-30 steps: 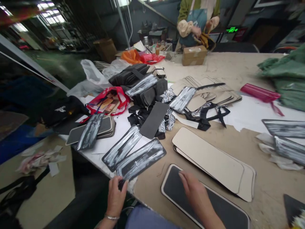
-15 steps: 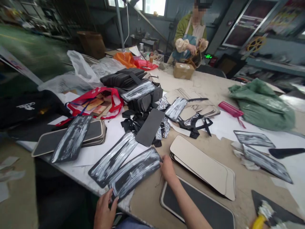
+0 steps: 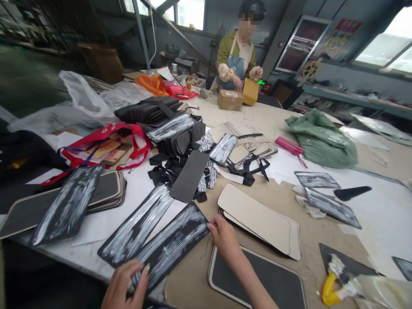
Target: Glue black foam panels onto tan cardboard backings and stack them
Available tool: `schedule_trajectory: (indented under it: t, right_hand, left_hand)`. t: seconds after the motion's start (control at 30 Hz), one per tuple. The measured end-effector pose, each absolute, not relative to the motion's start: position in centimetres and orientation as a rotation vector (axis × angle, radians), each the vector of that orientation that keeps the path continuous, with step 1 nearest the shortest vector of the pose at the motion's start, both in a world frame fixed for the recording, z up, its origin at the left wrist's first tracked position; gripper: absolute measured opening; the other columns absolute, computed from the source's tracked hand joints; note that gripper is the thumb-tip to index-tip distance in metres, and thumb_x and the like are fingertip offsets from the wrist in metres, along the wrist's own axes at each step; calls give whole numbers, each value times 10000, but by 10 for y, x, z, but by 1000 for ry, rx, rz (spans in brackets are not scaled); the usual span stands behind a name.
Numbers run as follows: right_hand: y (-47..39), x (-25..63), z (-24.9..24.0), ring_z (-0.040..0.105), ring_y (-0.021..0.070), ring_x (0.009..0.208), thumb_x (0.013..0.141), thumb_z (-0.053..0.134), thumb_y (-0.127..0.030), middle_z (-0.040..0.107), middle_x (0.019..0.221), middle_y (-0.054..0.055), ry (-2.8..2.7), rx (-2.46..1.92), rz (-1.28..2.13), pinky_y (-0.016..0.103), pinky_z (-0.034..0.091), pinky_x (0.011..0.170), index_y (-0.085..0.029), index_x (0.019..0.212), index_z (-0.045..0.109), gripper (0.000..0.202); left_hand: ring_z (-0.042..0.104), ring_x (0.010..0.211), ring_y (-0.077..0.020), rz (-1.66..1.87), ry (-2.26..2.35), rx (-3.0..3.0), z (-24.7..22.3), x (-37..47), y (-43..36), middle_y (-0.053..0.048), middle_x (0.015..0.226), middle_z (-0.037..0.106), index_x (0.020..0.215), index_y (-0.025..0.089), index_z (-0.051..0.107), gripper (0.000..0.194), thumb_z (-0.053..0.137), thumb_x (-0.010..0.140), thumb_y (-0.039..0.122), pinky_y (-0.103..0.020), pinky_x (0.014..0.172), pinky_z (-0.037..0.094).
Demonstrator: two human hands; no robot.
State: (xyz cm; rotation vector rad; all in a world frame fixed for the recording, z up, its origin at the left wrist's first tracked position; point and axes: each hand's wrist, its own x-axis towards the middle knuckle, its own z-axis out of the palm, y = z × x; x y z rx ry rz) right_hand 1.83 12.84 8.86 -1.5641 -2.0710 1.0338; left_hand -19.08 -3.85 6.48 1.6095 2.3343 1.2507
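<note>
A long black panel with white, paste-like smears (image 3: 177,242) lies aslant in front of me, held at both ends. My left hand (image 3: 127,283) has its thumb and fingers closed on the near left end. At the right corner, my right hand (image 3: 225,236) pinches the edge. A second smeared panel (image 3: 135,225) lies alongside to the left, partly beneath the held one. Beyond them a plain dark panel (image 3: 189,176) rests on black straps. Right of my right hand sits a stack of beige panels (image 3: 259,219), with a dark panel with a beige rim (image 3: 257,274) below it.
More rimmed panels (image 3: 107,189) are stacked at left under another smeared one. A red bag (image 3: 138,146), a green bag (image 3: 325,139) and a yellow-handled tool (image 3: 330,289) lie around. Across the table a co-worker (image 3: 238,60) stands behind a carton (image 3: 230,99).
My left hand has closed further over the panel's near end. My right hand still pinches the corner. The view has swung right, and the co-worker's brown item now stands beside the carton.
</note>
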Motion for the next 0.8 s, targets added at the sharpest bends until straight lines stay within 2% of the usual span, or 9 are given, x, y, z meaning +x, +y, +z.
schedule_trajectory:
  t: [0.07,0.17,0.27,0.37,0.47,0.57,0.7,0.8]
  right_hand:
    - [118,17,87,497,154,643,785,473,-154,538,675,-2,-2036,-1527,1055,247,343,599,-203,696,467,102]
    - [98,16,81,511,152,649,787,474,-139,550,680,-4,-1952,-1523,1142,244,349,604,-204,702,480,108]
    - [80,18,81,525,147,656,772,482,-112,560,685,-8,-1837,-1525,1215,231,366,605,-206,721,494,107]
    - [69,24,84,541,143,663,739,475,-69,561,702,-20,-1753,-1462,1279,220,392,613,-216,875,524,206]
    - [62,30,81,554,147,683,684,484,-36,565,747,-28,-1745,-1405,1228,230,414,644,-248,1058,498,430]
    - [59,34,70,563,148,715,648,498,-29,584,784,-26,-1742,-1366,1154,232,427,671,-259,1034,531,451]
    - [65,43,65,572,140,718,701,508,-86,604,756,-13,-1702,-1312,1238,228,437,684,-226,831,608,216]
    - [72,53,74,576,136,659,757,473,-151,592,668,-9,-1606,-1292,1381,236,448,655,-200,766,619,154]
  left_hand:
    - [602,757,-213,1220,2210,1649,94,-179,16,-42,810,621,836,237,557,158,484,790,369,-353,723,508]
    - [598,809,-207,970,1983,1741,114,-150,107,-71,869,632,893,191,567,231,396,826,332,-334,746,489]
    - [578,954,-215,579,1850,1854,106,-114,183,-111,993,632,981,160,564,248,391,808,199,-329,860,427]
    - [600,881,-220,297,1835,1853,86,-79,226,-123,882,656,879,142,597,204,437,753,129,-301,797,427]
    - [602,734,-198,203,1792,1892,73,-57,236,-70,673,639,649,163,582,160,445,701,97,-269,694,424]
    - [587,680,-178,165,1736,1951,70,-50,230,-38,612,617,571,176,549,193,427,709,119,-249,658,407]
    - [608,702,-192,165,1757,1938,80,-60,214,-57,679,651,701,171,594,185,419,756,199,-268,674,420]
    - [628,799,-194,412,1843,1816,93,-84,192,-71,844,680,902,172,605,247,428,779,292,-276,731,451]
